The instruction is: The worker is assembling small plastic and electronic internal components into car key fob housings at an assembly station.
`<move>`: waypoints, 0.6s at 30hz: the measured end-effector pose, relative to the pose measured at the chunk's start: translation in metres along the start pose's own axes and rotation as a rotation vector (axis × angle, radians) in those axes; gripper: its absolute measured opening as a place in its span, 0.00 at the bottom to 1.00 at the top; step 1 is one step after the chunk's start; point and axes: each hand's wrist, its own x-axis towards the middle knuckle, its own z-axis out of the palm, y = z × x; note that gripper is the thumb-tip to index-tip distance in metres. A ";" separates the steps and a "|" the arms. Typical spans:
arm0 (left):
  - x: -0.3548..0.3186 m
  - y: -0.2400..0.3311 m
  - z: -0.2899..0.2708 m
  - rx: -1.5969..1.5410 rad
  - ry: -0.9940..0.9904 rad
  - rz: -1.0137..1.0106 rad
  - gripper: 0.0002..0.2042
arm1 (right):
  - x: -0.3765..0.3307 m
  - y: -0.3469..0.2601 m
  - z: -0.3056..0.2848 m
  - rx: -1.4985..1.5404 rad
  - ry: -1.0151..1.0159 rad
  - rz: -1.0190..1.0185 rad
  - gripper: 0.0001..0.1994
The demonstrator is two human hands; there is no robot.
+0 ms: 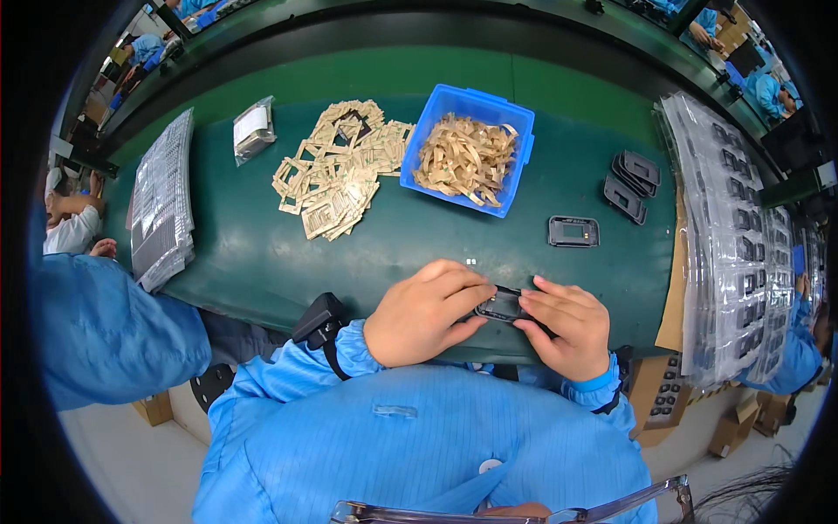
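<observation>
Close to the table's front edge, a small black plastic housing [501, 305] with a rectangular recess sits between my hands. My left hand [428, 313] grips its left end, thumb below and fingers above. At its right end, my right hand [567, 325] pinches it between thumb and fingers. A similar dark housing [573, 231] lies flat on the green table beyond my right hand. Two tiny white bits [471, 261] rest on the table just past my left fingers.
A blue bin [524, 175] holds crumpled tan strips. Left of it spreads a pile of beige cut-out frames [336, 170], then a small clear bag [254, 130]. Several dark housings [632, 185] lie at the right, beside stacked clear trays [724, 236]. Another tray stack [163, 205] stands far left.
</observation>
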 end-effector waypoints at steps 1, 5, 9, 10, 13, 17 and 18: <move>0.000 0.000 0.000 0.013 -0.006 0.016 0.19 | 0.000 0.000 0.000 -0.006 -0.004 -0.008 0.14; -0.001 0.002 0.002 0.098 0.005 0.051 0.18 | 0.000 0.000 0.000 -0.033 -0.010 -0.015 0.14; -0.001 0.004 0.004 0.158 0.006 0.071 0.18 | -0.001 0.001 0.001 -0.036 -0.013 -0.012 0.13; -0.001 0.004 0.004 0.169 0.007 0.076 0.18 | -0.001 0.001 0.001 -0.038 -0.013 -0.011 0.13; -0.001 0.005 0.005 0.186 0.003 0.093 0.18 | 0.000 -0.002 -0.002 -0.026 -0.023 0.007 0.14; 0.000 0.004 0.003 0.152 0.010 0.096 0.18 | 0.000 0.001 -0.001 -0.008 -0.029 0.012 0.14; -0.001 0.003 0.003 0.121 0.022 0.110 0.17 | -0.001 0.001 -0.001 0.000 -0.027 0.013 0.13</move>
